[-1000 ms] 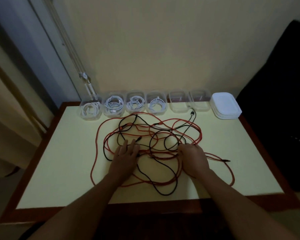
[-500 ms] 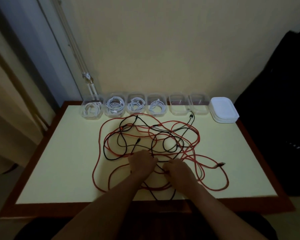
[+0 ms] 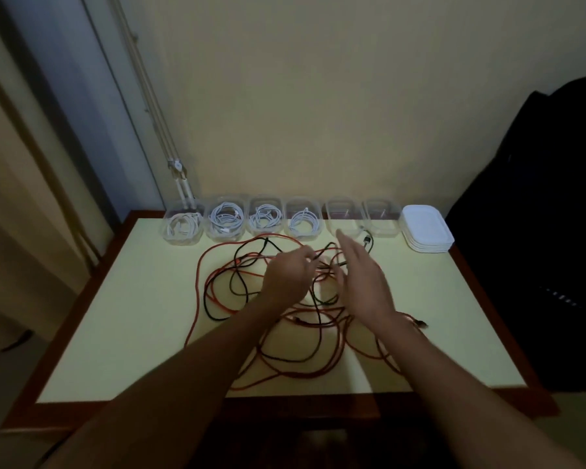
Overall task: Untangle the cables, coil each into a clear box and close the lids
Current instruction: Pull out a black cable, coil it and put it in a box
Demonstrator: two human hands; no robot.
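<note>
Head view: the left grip (image 3: 286, 277) has its fingers curled right at the cables, but it is too blurry to tell if it holds one. The right grip (image 3: 362, 282) is loose, with straight fingers that point toward the boxes. Under both lies the tangle of red and black cables (image 3: 305, 316), spread over the middle of the counter (image 3: 132, 299). I cannot count how many cables are in it. A red plug end (image 3: 420, 322) lies just right of the right wrist. A black plug end (image 3: 367, 239) lies near the boxes. Six clear boxes (image 3: 381, 231) stand in a row at the far edge, by the wall. Four of them hold one white coil (image 3: 224, 218) each. One stack of white lids (image 3: 425, 228) sits at the right end of the row. The nearest red loops come close to the front edge. Bare counter shows left of the tangle and right of it. A big dark shape (image 3: 538, 231) stands beside the counter's right edge. Thin pipes (image 3: 156, 106) run down the wall to the far left corner.
</note>
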